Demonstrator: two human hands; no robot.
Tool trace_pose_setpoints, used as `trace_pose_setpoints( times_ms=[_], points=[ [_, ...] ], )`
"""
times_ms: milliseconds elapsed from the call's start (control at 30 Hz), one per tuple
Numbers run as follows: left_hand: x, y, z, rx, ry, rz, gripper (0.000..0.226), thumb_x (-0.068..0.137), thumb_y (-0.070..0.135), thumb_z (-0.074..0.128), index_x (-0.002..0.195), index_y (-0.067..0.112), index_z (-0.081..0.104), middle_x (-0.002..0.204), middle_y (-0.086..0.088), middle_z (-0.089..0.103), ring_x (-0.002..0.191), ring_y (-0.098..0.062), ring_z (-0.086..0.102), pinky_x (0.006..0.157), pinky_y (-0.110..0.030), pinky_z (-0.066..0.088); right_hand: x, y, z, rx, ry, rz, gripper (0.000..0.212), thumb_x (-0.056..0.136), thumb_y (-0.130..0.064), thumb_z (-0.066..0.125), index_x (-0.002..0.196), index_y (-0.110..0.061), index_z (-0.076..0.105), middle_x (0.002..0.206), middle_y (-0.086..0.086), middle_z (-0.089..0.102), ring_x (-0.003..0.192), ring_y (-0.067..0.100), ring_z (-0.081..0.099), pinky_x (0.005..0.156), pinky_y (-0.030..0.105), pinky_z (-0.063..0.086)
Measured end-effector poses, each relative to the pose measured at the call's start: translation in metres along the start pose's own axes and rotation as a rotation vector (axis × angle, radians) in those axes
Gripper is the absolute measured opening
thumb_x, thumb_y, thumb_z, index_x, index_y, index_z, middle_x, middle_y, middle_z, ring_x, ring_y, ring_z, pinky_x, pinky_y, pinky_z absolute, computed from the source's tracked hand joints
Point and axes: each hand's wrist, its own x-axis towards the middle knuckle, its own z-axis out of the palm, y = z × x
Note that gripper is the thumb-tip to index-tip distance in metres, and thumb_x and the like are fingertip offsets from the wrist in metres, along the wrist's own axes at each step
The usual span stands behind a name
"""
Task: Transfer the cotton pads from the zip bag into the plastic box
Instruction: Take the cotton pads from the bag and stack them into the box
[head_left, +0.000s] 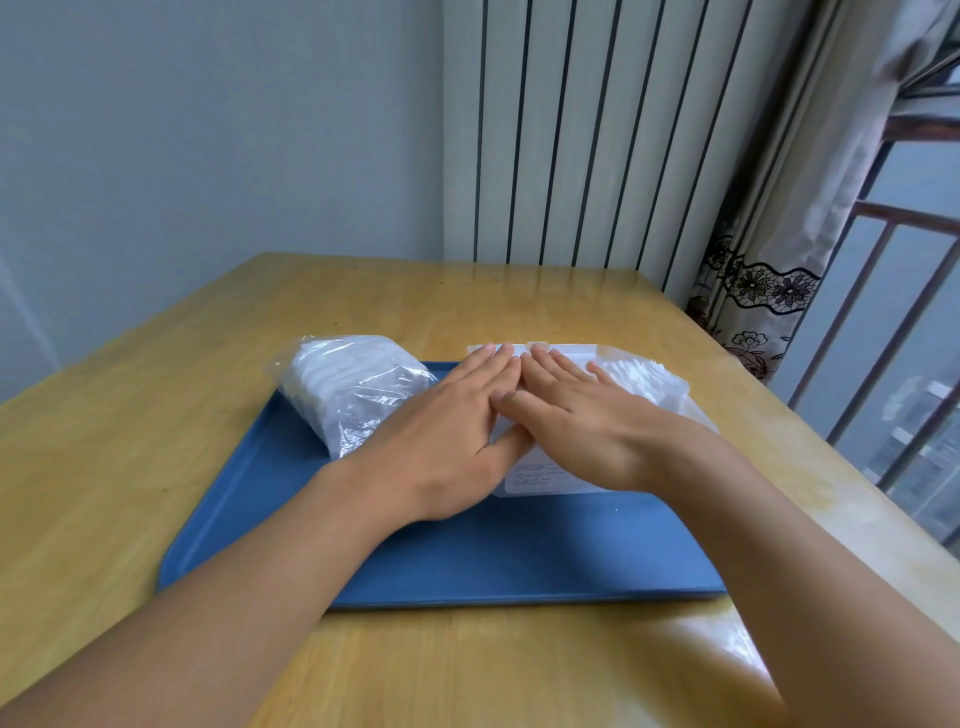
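A clear zip bag (349, 387) full of white cotton pads lies on the back left of a blue tray (467, 551). To its right sits the clear plastic box (649, 384), its lid down and white pads showing through at its right end. My left hand (447, 441) and my right hand (576, 421) lie side by side, flat on the box lid with fingers straight, fingertips at its far edge. A white label shows on the box's near side, below my hands.
The tray rests on a wooden table (156, 415). A white radiator (597, 130) stands behind the table, with a patterned curtain (769, 270) and a window railing (883, 338) to the right. A grey wall is at the left.
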Motion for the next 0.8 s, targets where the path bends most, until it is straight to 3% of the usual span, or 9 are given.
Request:
trace_pose_setpoints(
  times_ms=[67,133,200,267,333,433,500,633,800],
  points=[
    [-0.001,0.000,-0.002,0.028,-0.004,-0.015,0.074,0.100,0.055,0.034,0.161,0.025,0.006,0.169,0.014,0.001,0.152,0.004,-0.007,0.120,-0.015,0.001,-0.001,-0.006,0.000,0.039,-0.035,-0.004,0.078,0.095,-0.065,0.017,0.161,-0.030,-0.002,0.169,-0.008,-0.010,0.152,0.003,-0.017,0.126,0.040,-0.009],
    [-0.003,0.000,-0.004,0.066,0.001,-0.018,0.073,0.100,0.055,0.034,0.161,0.027,0.007,0.169,0.013,0.003,0.153,0.002,-0.005,0.121,-0.017,0.005,-0.007,-0.008,-0.008,0.162,-0.067,-0.034,0.072,0.098,-0.062,0.026,0.161,-0.034,0.007,0.169,-0.013,-0.003,0.153,0.001,-0.014,0.125,0.038,-0.008],
    [-0.003,0.000,-0.005,0.121,0.000,-0.012,0.072,0.099,0.056,0.030,0.161,0.026,0.010,0.170,0.010,0.006,0.154,-0.001,-0.002,0.124,-0.026,0.013,-0.014,-0.006,-0.019,0.312,-0.021,-0.042,0.065,0.099,-0.059,0.039,0.159,-0.040,0.021,0.167,-0.019,0.011,0.154,0.003,0.001,0.125,0.034,0.004],
    [-0.001,-0.001,-0.005,0.136,0.005,-0.029,0.072,0.100,0.056,0.030,0.161,0.024,0.010,0.170,0.008,0.005,0.154,-0.002,-0.001,0.125,-0.031,0.015,-0.016,0.002,-0.027,0.216,0.235,-0.064,0.061,0.099,-0.059,0.043,0.155,-0.036,0.035,0.165,-0.017,0.023,0.153,0.006,0.019,0.121,0.031,0.018],
    [-0.001,-0.002,-0.003,0.113,0.035,-0.007,0.071,0.100,0.055,0.030,0.161,0.030,0.005,0.169,0.013,-0.003,0.153,0.000,-0.006,0.125,-0.028,0.010,-0.011,0.013,-0.032,-0.039,0.444,-0.013,0.062,0.100,-0.060,0.035,0.155,-0.031,0.037,0.166,-0.009,0.025,0.154,0.012,0.018,0.124,0.041,0.014],
    [0.000,-0.004,-0.002,0.094,0.059,0.105,0.066,0.097,0.050,0.027,0.158,0.045,0.005,0.167,0.023,-0.008,0.152,0.003,-0.014,0.122,-0.025,0.001,-0.004,0.030,-0.030,-0.087,0.290,0.226,0.083,0.094,-0.073,0.015,0.161,-0.024,0.018,0.170,0.001,0.008,0.157,0.021,0.002,0.126,0.048,0.004],
    [0.002,-0.004,-0.002,0.076,0.019,0.133,0.063,0.096,0.050,0.025,0.158,0.044,0.014,0.167,0.023,-0.002,0.152,0.004,-0.011,0.124,-0.026,0.002,-0.002,0.034,-0.023,-0.070,0.135,0.267,0.100,0.083,-0.084,0.004,0.162,-0.022,0.009,0.170,0.003,-0.001,0.157,0.022,-0.004,0.126,0.046,0.001],
    [0.004,-0.006,-0.002,0.063,-0.019,0.053,0.067,0.092,0.054,0.025,0.157,0.038,0.025,0.167,0.020,0.012,0.152,0.004,0.000,0.125,-0.031,0.014,-0.007,0.026,-0.021,-0.045,0.035,0.243,0.091,0.089,-0.079,0.006,0.162,-0.024,-0.002,0.169,-0.001,-0.011,0.155,0.012,-0.014,0.125,0.040,-0.008],
    [0.002,-0.008,-0.004,0.066,-0.030,0.019,0.070,0.094,0.054,0.029,0.159,0.031,0.021,0.167,0.017,0.011,0.152,0.003,0.000,0.126,-0.031,0.012,-0.007,0.012,-0.009,-0.115,0.039,0.193,0.099,0.086,-0.083,0.008,0.161,-0.020,-0.006,0.169,0.004,-0.012,0.155,0.014,-0.014,0.126,0.038,-0.007]
  ],
)
